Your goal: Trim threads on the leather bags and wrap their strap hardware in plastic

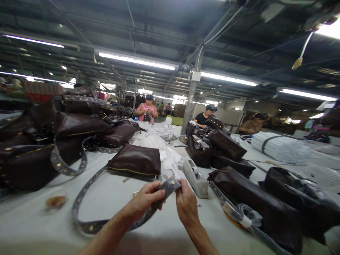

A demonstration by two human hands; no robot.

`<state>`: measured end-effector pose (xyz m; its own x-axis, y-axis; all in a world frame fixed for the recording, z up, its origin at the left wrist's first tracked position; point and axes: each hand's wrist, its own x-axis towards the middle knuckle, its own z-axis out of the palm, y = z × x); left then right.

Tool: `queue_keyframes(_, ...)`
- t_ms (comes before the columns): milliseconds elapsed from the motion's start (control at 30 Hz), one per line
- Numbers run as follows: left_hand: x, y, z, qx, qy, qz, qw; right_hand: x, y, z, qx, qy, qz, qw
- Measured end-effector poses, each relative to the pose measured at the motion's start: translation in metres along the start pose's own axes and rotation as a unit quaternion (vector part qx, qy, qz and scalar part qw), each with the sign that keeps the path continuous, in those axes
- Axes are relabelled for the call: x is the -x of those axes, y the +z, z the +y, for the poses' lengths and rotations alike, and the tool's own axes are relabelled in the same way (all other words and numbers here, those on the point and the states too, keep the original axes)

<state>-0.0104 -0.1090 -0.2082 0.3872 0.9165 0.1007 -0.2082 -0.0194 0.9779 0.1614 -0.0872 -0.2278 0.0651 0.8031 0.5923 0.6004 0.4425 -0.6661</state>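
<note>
Strap [170,186] is pinched by the left hand [148,195] and the right hand [187,204]; bags [136,158] are spread over the white counter [29,225]; lamps [136,61] are hung beneath the roof [159,32].

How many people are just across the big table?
3: a person in pink left of the pole, a person in black right of it, a person in brown farther right. Others may be hidden.

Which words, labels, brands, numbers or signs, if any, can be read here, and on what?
None can be read.
Studded strap held by the left hand and right hand: no legible lettering.
Tape dispenser: no readable label.
Brown bag ahead: no brand visible.
Anything farther off: too blurred or small.
</note>
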Motion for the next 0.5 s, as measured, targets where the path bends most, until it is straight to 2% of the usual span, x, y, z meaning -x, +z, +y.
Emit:
queue_keyframes(67,-0.001,-0.001,0.0,-0.087,0.066,0.025,0.994,0.001,0.007,-0.01,-0.137,0.126,-0.085,0.979)
queue_keyframes(167,0.0,-0.008,0.0,-0.165,0.149,0.028,0.975,0.002,0.015,-0.02,-0.309,0.256,-0.172,0.899)
queue_keyframes(233,0.0,-0.013,0.0,-0.167,0.151,0.01,0.974,0.002,0.021,-0.023,-0.385,0.337,-0.193,0.837)
queue_keyframes(300,-0.001,-0.018,-0.001,-0.161,0.123,-0.001,0.979,0.003,0.026,-0.022,-0.432,0.385,-0.191,0.793)
queue_keyframes(367,-0.003,-0.02,-0.002,-0.14,0.078,-0.002,0.987,0.005,0.029,-0.022,-0.429,0.392,-0.184,0.793)
queue_keyframes(500,-0.004,-0.022,0.0,-0.056,-0.015,0.0,0.998,0.008,0.023,-0.025,-0.376,0.329,-0.225,0.837)
